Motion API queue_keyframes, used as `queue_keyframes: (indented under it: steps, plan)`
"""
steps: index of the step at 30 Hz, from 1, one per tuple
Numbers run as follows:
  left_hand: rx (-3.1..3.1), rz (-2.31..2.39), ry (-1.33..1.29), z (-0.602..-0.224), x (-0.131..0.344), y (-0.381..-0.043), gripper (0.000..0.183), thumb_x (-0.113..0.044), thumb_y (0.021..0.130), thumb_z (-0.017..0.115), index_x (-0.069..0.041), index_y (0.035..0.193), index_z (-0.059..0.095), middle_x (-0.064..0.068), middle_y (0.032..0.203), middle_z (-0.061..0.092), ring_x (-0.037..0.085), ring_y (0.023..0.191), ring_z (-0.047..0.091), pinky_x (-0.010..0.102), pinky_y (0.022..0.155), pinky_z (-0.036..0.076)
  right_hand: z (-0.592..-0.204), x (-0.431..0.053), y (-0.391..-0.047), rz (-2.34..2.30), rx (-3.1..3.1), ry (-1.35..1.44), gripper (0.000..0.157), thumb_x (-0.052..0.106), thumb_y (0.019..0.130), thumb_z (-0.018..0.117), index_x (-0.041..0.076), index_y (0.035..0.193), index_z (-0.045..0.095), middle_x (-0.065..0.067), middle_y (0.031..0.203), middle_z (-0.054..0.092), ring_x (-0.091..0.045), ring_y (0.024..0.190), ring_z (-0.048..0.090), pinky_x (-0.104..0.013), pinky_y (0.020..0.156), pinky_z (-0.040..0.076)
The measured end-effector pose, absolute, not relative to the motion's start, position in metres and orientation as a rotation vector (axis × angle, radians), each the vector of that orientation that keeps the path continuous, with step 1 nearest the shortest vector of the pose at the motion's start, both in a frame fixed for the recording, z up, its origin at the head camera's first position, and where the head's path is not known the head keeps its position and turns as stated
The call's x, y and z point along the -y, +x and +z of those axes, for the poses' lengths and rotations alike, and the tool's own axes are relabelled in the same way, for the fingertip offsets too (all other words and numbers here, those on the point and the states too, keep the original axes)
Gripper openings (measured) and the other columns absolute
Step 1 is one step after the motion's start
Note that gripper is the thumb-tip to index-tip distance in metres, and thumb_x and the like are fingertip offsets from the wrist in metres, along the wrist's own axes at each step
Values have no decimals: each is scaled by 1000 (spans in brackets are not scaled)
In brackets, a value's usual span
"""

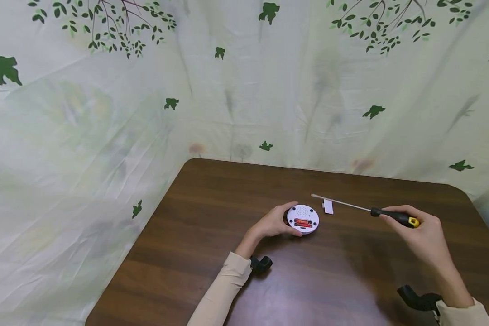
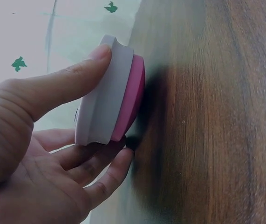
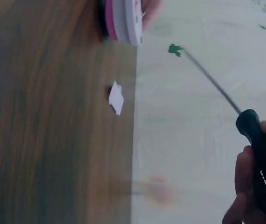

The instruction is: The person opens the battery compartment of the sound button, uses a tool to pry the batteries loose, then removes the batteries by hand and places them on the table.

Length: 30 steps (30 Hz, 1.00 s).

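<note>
My left hand (image 1: 275, 222) grips a round white device (image 1: 303, 209) by its edge, thumb on one side and fingers on the other. Its underside faces up, showing red batteries (image 1: 303, 222) in an uncovered compartment and a patch of small holes. In the left wrist view the device (image 2: 109, 93) has a white body and a pink face turned toward the table. My right hand (image 1: 421, 231) holds a long screwdriver (image 1: 391, 214) by its black and yellow handle, the shaft pointing left above the table. A small white battery cover (image 1: 328, 207) lies on the table right of the device.
The brown wooden table (image 1: 212, 203) has rounded far corners. Behind and to the left hangs a pale curtain (image 1: 244, 90) printed with green leaves. Black wrist mounts (image 1: 261, 264) sit on both forearms.
</note>
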<state>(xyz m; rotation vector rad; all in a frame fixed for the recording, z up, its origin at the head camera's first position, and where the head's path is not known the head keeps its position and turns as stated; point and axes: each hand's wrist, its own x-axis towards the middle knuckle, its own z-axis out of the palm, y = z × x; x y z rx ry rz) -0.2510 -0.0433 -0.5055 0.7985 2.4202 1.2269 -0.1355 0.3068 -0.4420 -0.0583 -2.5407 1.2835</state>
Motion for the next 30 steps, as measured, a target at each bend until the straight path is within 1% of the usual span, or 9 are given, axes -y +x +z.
queue_keyframes:
  steps: [4, 7, 10, 15, 17, 20, 23, 27, 30]
  plan:
    - [-2414, 1244, 780, -506, 42, -250, 98, -19, 75, 95, -1, 156, 42, 15, 152, 55, 24, 139, 52, 38, 120, 39, -448, -316, -138, 1428, 2639, -101, 33, 36, 97, 73, 12, 120, 74, 27, 98, 68, -4, 83, 59, -26, 62, 47]
    - [-2402, 1253, 765, -507, 40, -248, 100, -19, 73, 95, -2, 156, 42, 15, 151, 56, 24, 137, 53, 36, 119, 39, -454, -324, -138, 1474, 2717, -93, 35, 37, 99, 70, 11, 122, 72, 19, 98, 73, -6, 86, 62, -25, 68, 50]
    - [-2397, 1258, 751, -507, 39, -246, 100, -19, 72, 96, -3, 155, 43, 15, 149, 57, 23, 134, 54, 34, 117, 40, -457, -331, -136, 1459, 2794, -38, 35, 37, 100, 70, 9, 121, 72, 7, 97, 75, -12, 84, 63, -28, 67, 49]
    - [-2419, 1280, 755, -508, 39, -247, 97, -20, 73, 96, -4, 154, 45, 14, 146, 60, 21, 131, 56, 32, 115, 42, -454, -335, -136, 1463, 2832, 86, 29, 31, 100, 70, 8, 119, 71, -3, 79, 70, -24, 71, 60, -33, 59, 46]
    - [-2421, 1295, 752, -508, 39, -247, 96, -20, 73, 96, -3, 153, 46, 14, 145, 60, 21, 130, 56, 32, 115, 42, -450, -334, -137, 1469, 2827, 135, 26, 27, 100, 70, 7, 118, 70, -3, 69, 64, -26, 63, 58, -34, 55, 45]
    - [-2423, 1312, 738, -509, 39, -247, 94, -21, 73, 96, -5, 153, 48, 13, 143, 62, 21, 128, 57, 32, 113, 43, -442, -333, -139, 1430, 2843, 175, 23, 26, 100, 70, 9, 117, 69, 0, 62, 53, -22, 54, 50, -34, 50, 41]
    - [-2437, 1328, 718, -509, 40, -247, 92, -22, 73, 96, -7, 151, 50, 12, 142, 63, 19, 127, 58, 30, 111, 44, -435, -332, -142, 1338, 2879, 194, 22, 28, 100, 71, 12, 115, 70, 3, 67, 48, -16, 50, 39, -33, 47, 35]
    - [-2474, 1338, 705, -509, 39, -247, 91, -23, 70, 98, -7, 148, 54, 10, 137, 66, 17, 122, 59, 28, 107, 45, -428, -331, -148, 1269, 2925, 202, 23, 32, 100, 71, 15, 115, 71, 1, 84, 56, -11, 54, 36, -32, 48, 35]
    - [-2494, 1328, 697, -509, 38, -247, 89, -23, 69, 98, -7, 146, 55, 9, 134, 68, 14, 118, 60, 26, 104, 47, -424, -332, -151, 1257, 2947, 229, 23, 32, 100, 70, 14, 115, 72, 0, 83, 53, -10, 56, 35, -32, 49, 35]
